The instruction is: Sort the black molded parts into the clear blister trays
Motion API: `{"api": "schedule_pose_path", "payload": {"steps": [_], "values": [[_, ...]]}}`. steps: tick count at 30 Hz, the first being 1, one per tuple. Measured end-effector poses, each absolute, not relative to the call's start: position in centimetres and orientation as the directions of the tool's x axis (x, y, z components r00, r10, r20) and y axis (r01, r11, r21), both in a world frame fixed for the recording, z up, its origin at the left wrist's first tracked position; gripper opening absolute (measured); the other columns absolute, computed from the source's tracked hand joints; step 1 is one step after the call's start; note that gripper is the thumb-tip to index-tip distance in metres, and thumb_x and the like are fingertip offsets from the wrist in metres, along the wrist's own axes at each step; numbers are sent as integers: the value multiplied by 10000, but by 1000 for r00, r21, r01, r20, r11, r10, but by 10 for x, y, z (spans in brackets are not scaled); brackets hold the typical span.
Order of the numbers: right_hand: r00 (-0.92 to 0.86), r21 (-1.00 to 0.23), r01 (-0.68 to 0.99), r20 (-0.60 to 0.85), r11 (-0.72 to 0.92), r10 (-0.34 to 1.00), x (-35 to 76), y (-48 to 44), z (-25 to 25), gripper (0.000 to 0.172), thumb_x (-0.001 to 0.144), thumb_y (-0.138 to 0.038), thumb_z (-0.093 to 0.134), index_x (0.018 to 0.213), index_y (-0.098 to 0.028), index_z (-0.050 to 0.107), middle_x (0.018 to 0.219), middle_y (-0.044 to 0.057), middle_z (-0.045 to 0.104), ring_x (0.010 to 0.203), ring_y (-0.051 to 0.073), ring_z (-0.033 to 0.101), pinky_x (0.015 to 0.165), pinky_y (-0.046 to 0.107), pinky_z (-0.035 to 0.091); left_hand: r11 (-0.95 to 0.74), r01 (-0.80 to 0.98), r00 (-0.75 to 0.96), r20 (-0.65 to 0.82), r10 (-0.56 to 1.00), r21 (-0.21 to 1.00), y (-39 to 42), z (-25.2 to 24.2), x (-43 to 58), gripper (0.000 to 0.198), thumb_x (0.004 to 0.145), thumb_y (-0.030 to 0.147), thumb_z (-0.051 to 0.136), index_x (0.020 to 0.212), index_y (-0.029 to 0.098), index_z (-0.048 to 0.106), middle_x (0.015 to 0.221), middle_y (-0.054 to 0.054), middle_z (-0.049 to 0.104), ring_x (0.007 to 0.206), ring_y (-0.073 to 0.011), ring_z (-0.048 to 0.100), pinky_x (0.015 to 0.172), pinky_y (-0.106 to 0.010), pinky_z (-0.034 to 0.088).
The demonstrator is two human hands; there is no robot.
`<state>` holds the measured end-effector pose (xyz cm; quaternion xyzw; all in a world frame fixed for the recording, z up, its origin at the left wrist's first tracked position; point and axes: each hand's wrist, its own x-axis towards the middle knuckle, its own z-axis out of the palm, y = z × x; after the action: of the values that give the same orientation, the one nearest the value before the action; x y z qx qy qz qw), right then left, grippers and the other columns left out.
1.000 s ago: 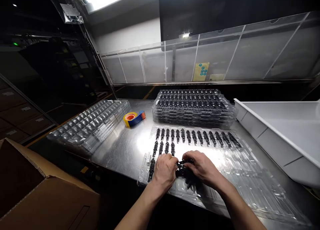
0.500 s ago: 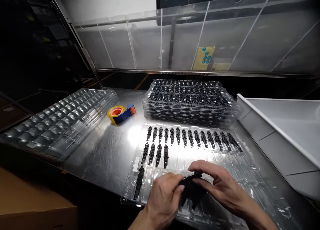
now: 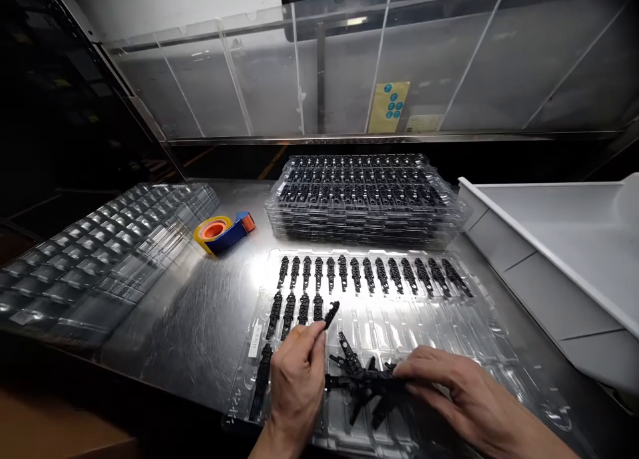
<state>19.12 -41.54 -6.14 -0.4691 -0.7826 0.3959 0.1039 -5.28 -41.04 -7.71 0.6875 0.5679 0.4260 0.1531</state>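
My left hand (image 3: 299,372) pinches one black plastic part (image 3: 331,314) between thumb and fingers, its tip pointing up and right. The part is just right of the short second row in a clear plastic tray (image 3: 424,322). My right hand (image 3: 444,386) is closed on one side of a loose cluster of black plastic parts (image 3: 367,379), which lies over the tray's near pockets. Black parts (image 3: 342,273) fill the far row. The second row has several at its left end, and one part (image 3: 260,382) stands in the near row at the left.
Behind the tray rises a stack of filled clear trays (image 3: 364,219). Clear trays without parts are stacked (image 3: 110,253) at the left. A tape dispenser (image 3: 224,233) sits between the stacks. At the right is a white bin (image 3: 529,239). A cardboard box (image 3: 64,419) is at lower left.
My left hand has moved left and up, away from the cluster, with one black part in its fingers. My right hand has shifted slightly right and down, still on the cluster. The view has shifted.
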Motion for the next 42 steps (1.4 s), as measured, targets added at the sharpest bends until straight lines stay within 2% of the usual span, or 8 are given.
{"api": "schedule_pose_path", "payload": {"steps": [6,10,16,20,25,32,37,42], "values": [[-525,-719,649,-188,248,830,201,-425,-54,251,950,-270,404,997,-284,650,906,23,629,823,158,597,726,275,470,-310,827,68,464,883,469,-396,-92,-43,223,919,149,471,1004,83,666,845,-88,700,744,-145,666,693,-222,558],[-413,-750,619,-57,234,909,209,-432,-57,264,936,-336,456,1143,-283,610,951,38,647,831,173,614,733,280,506,-260,924,126,419,899,282,-391,-101,-35,221,917,183,471,988,103,664,808,-85,700,636,-167,657,543,-243,522],[-346,-793,560,37,238,937,216,-431,-50,249,901,-373,531,1106,-292,647,941,58,667,817,212,626,688,308,538,-149,971,126,128,984,187,-393,-82,-28,216,891,317,536,968,165,668,836,-82,674,664,-227,635,521,-294,451],[-354,-832,479,108,279,929,220,-421,-41,216,903,-357,539,1061,-304,676,930,53,661,829,204,623,694,306,533,-249,917,243,56,968,312,-401,-72,-28,272,880,259,551,1130,177,620,866,-74,604,792,-227,583,633,-316,467],[-164,-806,547,163,227,973,204,-402,-38,240,889,-391,551,1052,-261,670,928,56,652,789,190,610,658,310,515,-349,828,382,13,924,439,-409,-72,-22,174,765,150,669,924,220,660,862,-39,539,838,-216,512,698,-327,448],[-224,-785,602,9,145,975,164,-371,-33,317,904,-451,483,843,-211,680,770,23,662,670,163,598,579,285,464,-460,613,331,319,888,642,-415,-77,-31,185,908,133,438,870,173,615,899,-68,621,854,-208,526,755,-358,430],[-255,-781,620,-110,75,961,145,-343,-39,439,888,-542,464,688,-194,641,619,-4,637,564,149,593,533,262,420,-87,433,59,69,996,897,-423,-72,-51,234,940,346,442,878,191,606,777,-24,626,736,-170,583,661,-285,450],[-246,-641,759,-129,109,961,122,-322,-56,436,904,-528,458,774,-181,688,727,46,689,639,185,621,589,291,435,186,137,-196,-158,968,973,-414,-82,-62,309,884,456,519,1030,186,558,730,15,606,628,-133,610,617,-252,482]]}}
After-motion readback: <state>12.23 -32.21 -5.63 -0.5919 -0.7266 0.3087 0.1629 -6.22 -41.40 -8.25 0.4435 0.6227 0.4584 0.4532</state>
